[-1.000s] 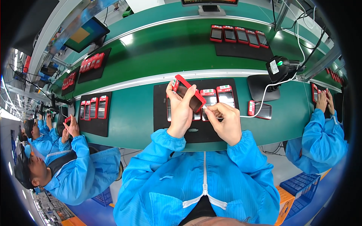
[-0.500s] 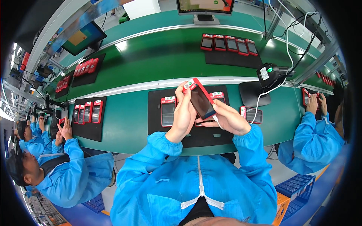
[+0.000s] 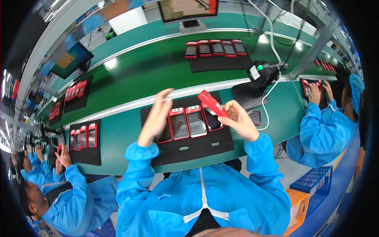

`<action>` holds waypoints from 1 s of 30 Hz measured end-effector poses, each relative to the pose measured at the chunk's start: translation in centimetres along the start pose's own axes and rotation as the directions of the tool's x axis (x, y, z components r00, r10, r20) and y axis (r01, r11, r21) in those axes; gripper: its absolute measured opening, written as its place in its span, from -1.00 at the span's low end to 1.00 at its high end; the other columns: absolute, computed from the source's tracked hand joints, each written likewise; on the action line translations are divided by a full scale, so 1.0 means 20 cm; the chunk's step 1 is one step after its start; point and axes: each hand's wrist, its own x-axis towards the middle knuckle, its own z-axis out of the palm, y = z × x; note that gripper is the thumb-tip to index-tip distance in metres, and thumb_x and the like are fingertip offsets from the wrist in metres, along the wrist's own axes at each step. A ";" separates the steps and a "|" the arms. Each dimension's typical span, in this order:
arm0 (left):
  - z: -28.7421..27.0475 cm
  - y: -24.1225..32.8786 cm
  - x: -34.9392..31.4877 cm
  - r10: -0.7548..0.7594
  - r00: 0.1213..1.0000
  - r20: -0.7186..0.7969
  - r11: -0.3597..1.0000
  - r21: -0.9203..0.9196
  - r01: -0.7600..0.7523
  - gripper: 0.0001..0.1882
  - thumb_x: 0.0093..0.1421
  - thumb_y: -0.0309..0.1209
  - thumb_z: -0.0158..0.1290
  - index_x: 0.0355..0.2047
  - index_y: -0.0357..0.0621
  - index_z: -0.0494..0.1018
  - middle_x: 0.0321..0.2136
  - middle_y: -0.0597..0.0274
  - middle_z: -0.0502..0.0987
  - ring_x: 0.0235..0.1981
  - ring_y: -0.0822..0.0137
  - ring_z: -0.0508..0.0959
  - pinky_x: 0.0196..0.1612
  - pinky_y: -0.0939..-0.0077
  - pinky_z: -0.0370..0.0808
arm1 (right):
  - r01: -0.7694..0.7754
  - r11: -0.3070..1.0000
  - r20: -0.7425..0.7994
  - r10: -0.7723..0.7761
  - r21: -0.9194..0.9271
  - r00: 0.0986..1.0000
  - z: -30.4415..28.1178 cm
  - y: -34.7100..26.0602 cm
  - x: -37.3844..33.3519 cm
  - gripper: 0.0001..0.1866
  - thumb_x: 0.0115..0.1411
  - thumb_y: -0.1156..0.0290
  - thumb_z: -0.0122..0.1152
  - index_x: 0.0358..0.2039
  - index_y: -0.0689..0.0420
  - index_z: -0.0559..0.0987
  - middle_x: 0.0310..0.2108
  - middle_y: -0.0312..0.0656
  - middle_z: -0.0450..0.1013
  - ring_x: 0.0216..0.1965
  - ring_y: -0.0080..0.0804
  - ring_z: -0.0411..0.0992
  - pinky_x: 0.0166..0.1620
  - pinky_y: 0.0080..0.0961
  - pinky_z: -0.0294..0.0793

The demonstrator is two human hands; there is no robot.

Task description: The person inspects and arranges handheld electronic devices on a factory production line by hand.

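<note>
My right hand [image 3: 237,120] grips a red handheld device [image 3: 212,103] by its lower end, tilted with its narrow side toward me. Raised off to the left, my left hand [image 3: 157,116] is empty, its fingers stretched out and slightly blurred. Beneath both hands lies a black mat [image 3: 189,151] bearing a row of red-framed handheld devices with dark screens. One of them, a middle device [image 3: 196,123], lies fully in sight. My left hand partly covers the leftmost device [image 3: 165,135], while the held one overlaps the rightmost device [image 3: 213,119].
A black scanner [image 3: 260,75] with a green light stands on a base at right, its white cable [image 3: 269,103] curving over the bench. Behind are a monitor [image 3: 188,11] and another row of devices on a mat [image 3: 221,63]. Co-workers in blue sit on both sides.
My left hand has let go of the device and moved left. My right hand has turned the device edge-on. The view has shifted, showing more devices on the mat.
</note>
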 end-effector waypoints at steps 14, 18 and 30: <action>-0.29 -0.54 -0.08 -0.038 0.878 -0.477 0.986 0.127 0.112 -0.68 0.54 -0.23 0.01 0.10 -0.19 0.53 0.05 0.20 0.59 0.12 0.33 0.50 0.27 0.42 0.35 | -0.043 0.607 -0.426 -0.505 -0.794 0.750 -0.30 0.19 0.07 -0.45 -0.03 0.50 0.61 -0.05 0.23 0.51 -0.16 -0.12 0.54 -0.14 -0.10 0.44 -0.03 -0.20 0.52; -0.28 -0.52 -0.08 -0.049 0.891 -0.451 0.984 0.130 0.120 -0.67 0.52 -0.25 0.05 0.11 -0.23 0.51 0.05 0.12 0.59 0.07 0.28 0.57 0.19 0.37 0.44 | -0.010 0.584 -0.389 -0.527 -0.811 0.756 -0.31 0.20 0.07 -0.52 -0.04 0.54 0.61 -0.23 0.22 0.43 -0.02 -0.10 0.58 -0.13 -0.09 0.44 -0.03 -0.21 0.52; -0.22 -0.50 -0.05 -0.041 0.904 -0.426 0.991 0.096 0.090 -0.75 0.50 -0.34 0.08 0.05 -0.23 0.52 -0.04 0.19 0.64 0.01 0.37 0.59 0.16 0.46 0.45 | 0.036 0.570 -0.364 -0.571 -0.821 0.736 -0.35 0.23 0.08 -0.51 -0.05 0.57 0.60 -0.29 0.20 0.37 0.06 -0.05 0.57 -0.11 -0.06 0.43 -0.03 -0.22 0.52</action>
